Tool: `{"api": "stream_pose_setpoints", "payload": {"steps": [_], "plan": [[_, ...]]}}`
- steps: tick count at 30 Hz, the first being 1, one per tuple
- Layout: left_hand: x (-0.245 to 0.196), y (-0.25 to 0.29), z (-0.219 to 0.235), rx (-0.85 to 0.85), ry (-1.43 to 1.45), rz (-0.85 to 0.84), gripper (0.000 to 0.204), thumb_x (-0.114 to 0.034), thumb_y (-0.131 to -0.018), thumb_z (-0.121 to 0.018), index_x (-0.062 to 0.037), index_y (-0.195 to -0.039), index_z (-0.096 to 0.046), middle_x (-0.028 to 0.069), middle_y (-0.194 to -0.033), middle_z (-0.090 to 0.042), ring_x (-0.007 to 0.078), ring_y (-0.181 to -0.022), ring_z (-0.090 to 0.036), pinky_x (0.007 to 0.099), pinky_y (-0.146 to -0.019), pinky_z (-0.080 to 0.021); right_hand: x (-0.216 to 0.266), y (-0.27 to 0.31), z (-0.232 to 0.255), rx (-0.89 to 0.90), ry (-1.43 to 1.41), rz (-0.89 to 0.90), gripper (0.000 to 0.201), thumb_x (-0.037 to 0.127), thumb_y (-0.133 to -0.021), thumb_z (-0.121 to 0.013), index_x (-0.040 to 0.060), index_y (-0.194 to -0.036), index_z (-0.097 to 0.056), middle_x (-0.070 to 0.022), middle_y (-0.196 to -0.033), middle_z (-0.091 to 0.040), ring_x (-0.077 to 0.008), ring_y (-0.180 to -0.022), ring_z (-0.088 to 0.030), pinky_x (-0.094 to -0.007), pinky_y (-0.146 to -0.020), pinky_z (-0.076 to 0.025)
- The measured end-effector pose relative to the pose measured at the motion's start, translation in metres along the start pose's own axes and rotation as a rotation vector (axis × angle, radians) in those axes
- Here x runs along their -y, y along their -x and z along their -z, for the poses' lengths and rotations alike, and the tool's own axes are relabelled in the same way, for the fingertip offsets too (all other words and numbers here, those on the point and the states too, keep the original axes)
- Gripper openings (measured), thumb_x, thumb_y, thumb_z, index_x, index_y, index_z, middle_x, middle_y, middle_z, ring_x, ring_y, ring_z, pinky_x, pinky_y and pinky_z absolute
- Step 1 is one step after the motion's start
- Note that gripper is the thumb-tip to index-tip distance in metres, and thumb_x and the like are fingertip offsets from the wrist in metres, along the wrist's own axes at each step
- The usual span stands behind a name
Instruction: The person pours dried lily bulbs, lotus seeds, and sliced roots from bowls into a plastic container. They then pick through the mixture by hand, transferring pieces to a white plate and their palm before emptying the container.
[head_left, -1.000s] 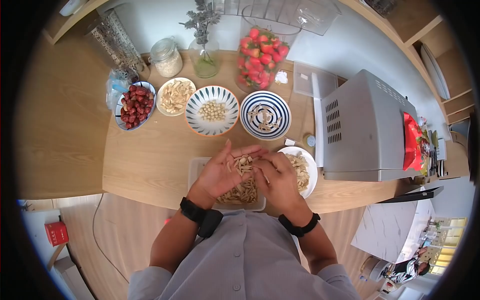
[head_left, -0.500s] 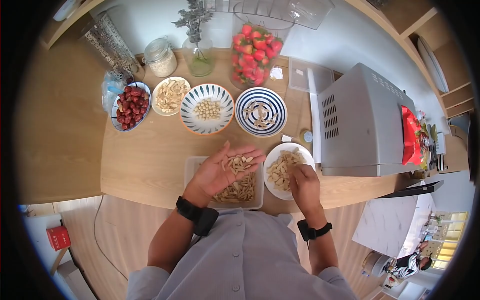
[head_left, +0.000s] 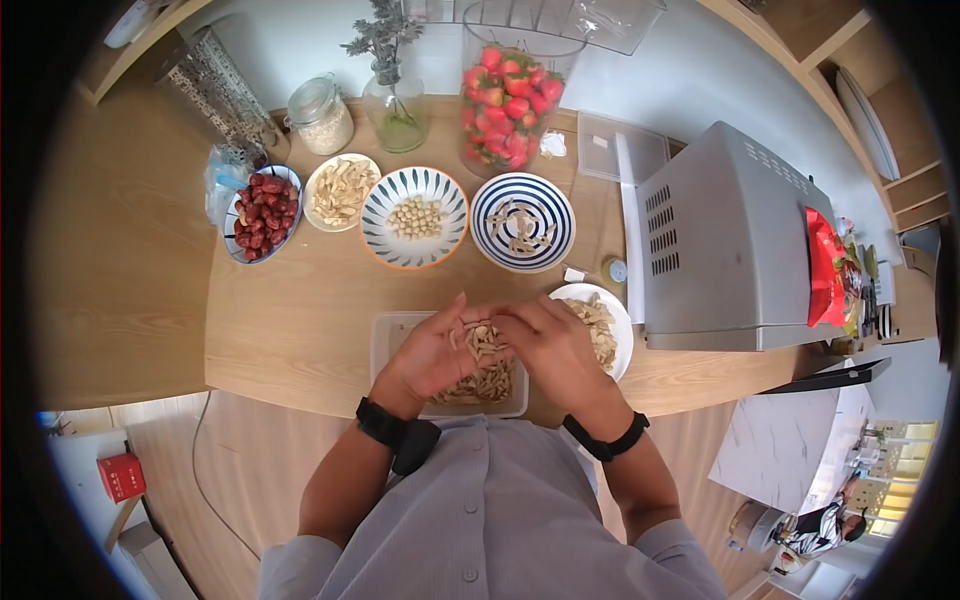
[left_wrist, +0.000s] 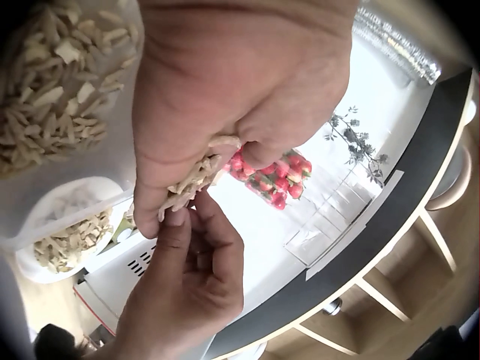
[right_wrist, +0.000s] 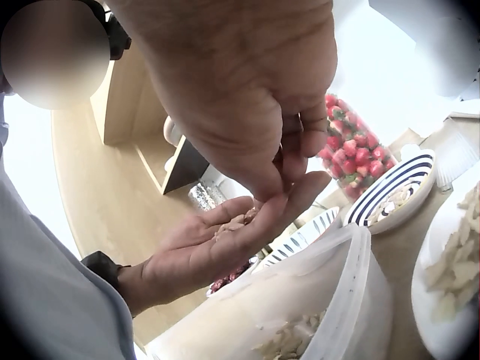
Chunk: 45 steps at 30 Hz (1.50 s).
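At the near edge of the tabletop (head_left: 285, 330) sits a tub (head_left: 382, 338) with dried slices (head_left: 485, 388) in it; right of it, a plate (head_left: 625, 348) holds chips (head_left: 602, 335). Behind, left to right, run a bowl of jujubes (head_left: 267, 212), a dish of strips (head_left: 342, 192), a bowl of round kernels (head_left: 416, 217) and a bowl with scattered pieces (head_left: 521, 232). Farther back, left to right: a jar (head_left: 321, 115), a vase (head_left: 395, 118) and a container of strawberries (head_left: 512, 110). An appliance (head_left: 725, 260) stands right of the plate.

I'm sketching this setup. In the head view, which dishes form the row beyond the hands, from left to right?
Blue-rimmed bowl of red fruit → cream plate of pale slices → leaf-patterned bowl with round pieces → blue-ringed bowl with thin pieces.
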<state>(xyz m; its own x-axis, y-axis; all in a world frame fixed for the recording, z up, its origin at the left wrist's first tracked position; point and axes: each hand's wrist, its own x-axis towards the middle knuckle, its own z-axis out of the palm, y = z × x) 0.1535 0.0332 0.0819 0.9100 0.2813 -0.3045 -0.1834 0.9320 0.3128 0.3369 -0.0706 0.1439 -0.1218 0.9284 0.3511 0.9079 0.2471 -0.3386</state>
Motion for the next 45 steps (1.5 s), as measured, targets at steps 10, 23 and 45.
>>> {"api": "stream_pose_setpoints", "payload": {"steps": [10,23,45], "plan": [[-0.003,-0.001,-0.005,0.015,0.018,0.027,0.067,-0.047,-0.114,-0.039,0.0087,-0.151,-0.048,0.0163,-0.152,-0.056,0.0251,-0.14,-0.054,0.0511,-0.12,-0.042,0.004,0.003,-0.002,-0.036,0.016,0.016,0.02,0.009,-0.075,-0.069,0.005,-0.094,-0.069,-0.0059,-0.1,-0.066,-0.0257,-0.091,-0.064,-0.0376,-0.081,-0.056],[-0.011,0.001,-0.018,0.111,0.056,0.006,0.078,-0.052,-0.114,-0.032,0.0134,-0.156,-0.035,0.0302,-0.162,-0.04,0.0421,-0.155,-0.034,0.0529,-0.128,-0.032,-0.037,0.068,0.022,-0.123,-0.21,-0.412,0.009,0.002,-0.081,-0.077,0.0064,-0.088,-0.072,-0.0083,-0.089,-0.071,-0.0305,-0.085,-0.067,-0.0431,-0.076,-0.056],[0.005,-0.001,0.012,0.173,0.085,0.021,0.068,-0.058,-0.113,-0.036,-0.0019,-0.138,-0.065,0.009,-0.137,-0.068,0.0211,-0.129,-0.061,0.0507,-0.113,-0.045,0.012,-0.002,-0.011,-0.062,-0.027,-0.013,0.035,0.016,-0.067,-0.077,0.0065,-0.1,-0.074,-0.0032,-0.1,-0.066,-0.0244,-0.092,-0.063,-0.0364,-0.08,-0.056]]}}
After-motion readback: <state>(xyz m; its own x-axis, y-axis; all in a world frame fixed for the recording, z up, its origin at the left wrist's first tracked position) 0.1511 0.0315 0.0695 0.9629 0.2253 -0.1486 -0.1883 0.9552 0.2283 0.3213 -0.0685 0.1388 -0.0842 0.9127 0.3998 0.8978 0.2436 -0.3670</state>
